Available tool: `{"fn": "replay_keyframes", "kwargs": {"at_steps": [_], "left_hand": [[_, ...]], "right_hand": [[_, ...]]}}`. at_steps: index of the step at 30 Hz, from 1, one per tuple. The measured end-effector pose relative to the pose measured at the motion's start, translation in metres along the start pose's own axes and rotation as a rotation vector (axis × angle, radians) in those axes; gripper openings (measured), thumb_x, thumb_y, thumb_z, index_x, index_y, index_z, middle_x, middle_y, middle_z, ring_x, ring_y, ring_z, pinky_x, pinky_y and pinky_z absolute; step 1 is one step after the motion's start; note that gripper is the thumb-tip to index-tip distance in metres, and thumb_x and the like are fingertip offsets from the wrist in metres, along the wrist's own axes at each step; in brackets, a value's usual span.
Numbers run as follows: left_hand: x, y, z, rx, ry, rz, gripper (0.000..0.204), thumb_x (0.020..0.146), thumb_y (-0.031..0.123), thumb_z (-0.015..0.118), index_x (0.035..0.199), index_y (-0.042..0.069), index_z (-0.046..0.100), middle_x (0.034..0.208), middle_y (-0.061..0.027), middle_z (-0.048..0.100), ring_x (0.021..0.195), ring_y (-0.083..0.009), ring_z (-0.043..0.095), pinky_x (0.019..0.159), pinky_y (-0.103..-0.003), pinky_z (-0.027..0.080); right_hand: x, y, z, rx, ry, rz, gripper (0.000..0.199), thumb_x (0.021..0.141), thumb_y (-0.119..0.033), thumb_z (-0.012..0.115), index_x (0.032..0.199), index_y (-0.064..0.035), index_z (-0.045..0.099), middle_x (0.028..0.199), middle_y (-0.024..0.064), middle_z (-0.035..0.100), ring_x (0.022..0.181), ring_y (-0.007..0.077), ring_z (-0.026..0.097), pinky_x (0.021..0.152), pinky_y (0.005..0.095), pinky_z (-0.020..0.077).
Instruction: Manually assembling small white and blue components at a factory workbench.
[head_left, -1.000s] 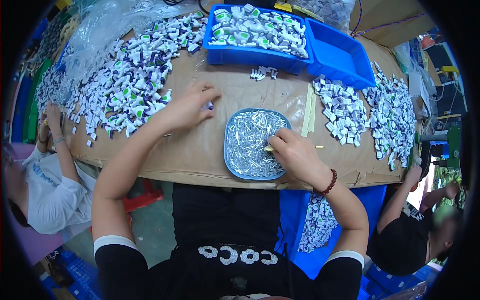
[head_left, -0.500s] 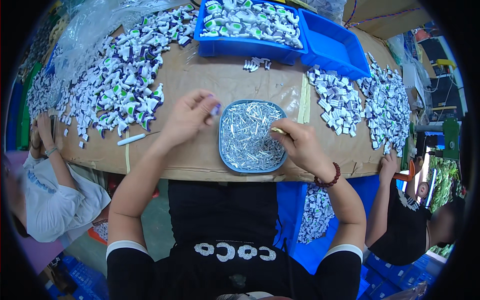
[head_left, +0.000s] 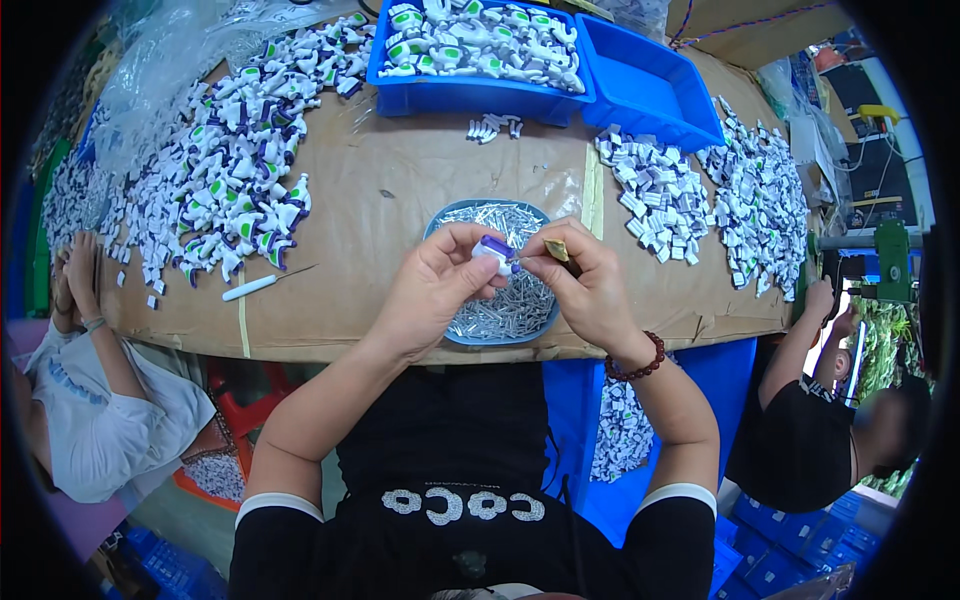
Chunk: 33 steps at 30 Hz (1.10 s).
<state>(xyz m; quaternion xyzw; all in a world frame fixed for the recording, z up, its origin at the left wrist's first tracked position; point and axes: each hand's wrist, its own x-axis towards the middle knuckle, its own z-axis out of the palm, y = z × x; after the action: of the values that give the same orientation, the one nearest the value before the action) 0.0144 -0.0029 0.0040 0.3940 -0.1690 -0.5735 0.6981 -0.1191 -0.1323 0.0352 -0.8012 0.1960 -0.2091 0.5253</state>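
My left hand (head_left: pixel 432 290) pinches a small white and purple plastic part (head_left: pixel 496 248) between thumb and fingers, over a blue-grey bowl (head_left: pixel 492 340) of loose silvery metal pins (head_left: pixel 508 310). Close beside it, my right hand (head_left: pixel 588 290) is closed, with thumb and fingertip at the part's right end. A short tool (head_left: pixel 560 252) with a yellowish tip lies in the crook of those right fingers; its kind is unclear. Whether the right fingertips also pinch a pin is too small to tell.
White-purple-green figure parts lie in a heap (head_left: pixel 235 160) at left and in a blue bin (head_left: pixel 480 96) behind. White pieces are piled (head_left: pixel 660 195) at right beside a second blue bin (head_left: pixel 655 85). A white-handled pointed tool (head_left: pixel 250 288) lies left. Co-workers sit at both sides.
Both hands have come together over the bowl. My right hand has lifted from the pins to the plastic part, and my left hand has brought that part rightward. The view has shifted slightly.
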Motion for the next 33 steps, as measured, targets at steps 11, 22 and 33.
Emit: {"fn": "replay_keyframes", "kwargs": {"at_steps": [11, 22, 33], "left_hand": [[0.001, -0.004, 0.005, 0.111, -0.003, 0.134, 0.023, 0.087, 0.009, 0.058, 0.109, 0.002, 0.053, 0.096, -0.0047, 0.058, 0.084, -0.0100, 0.058, 0.070, -0.021, 0.047], [0.012, 0.003, -0.009, -0.136, 0.019, 0.078, 0.017, 0.089, 0.007, 0.053, 0.106, 0.004, 0.052, 0.096, -0.0083, 0.059, 0.089, -0.0172, 0.062, 0.073, -0.023, 0.052], [0.017, 0.017, -0.028, -0.051, 0.066, 0.022, 0.023, 0.090, 0.007, 0.052, 0.112, 0.001, 0.052, 0.103, -0.0105, 0.059, 0.096, -0.0197, 0.061, 0.081, -0.027, 0.051]], "right_hand": [[-0.001, -0.003, 0.009, 0.225, 0.068, 0.123, 0.010, 0.079, 0.000, 0.064, 0.088, -0.0005, 0.059, 0.082, 0.0044, 0.060, 0.076, 0.0105, 0.057, 0.067, 0.0240, 0.0457], [0.073, 0.020, -0.026, -0.124, -0.234, 0.137, 0.011, 0.084, -0.011, 0.060, 0.077, -0.0020, 0.061, 0.074, 0.0039, 0.063, 0.064, 0.0090, 0.059, 0.057, 0.0244, 0.0461], [0.147, 0.105, -0.031, -1.050, -0.262, -0.476, 0.021, 0.072, -0.004, 0.057, 0.093, -0.0050, 0.056, 0.089, 0.0086, 0.058, 0.084, 0.0289, 0.059, 0.069, 0.0374, 0.0498]]}}
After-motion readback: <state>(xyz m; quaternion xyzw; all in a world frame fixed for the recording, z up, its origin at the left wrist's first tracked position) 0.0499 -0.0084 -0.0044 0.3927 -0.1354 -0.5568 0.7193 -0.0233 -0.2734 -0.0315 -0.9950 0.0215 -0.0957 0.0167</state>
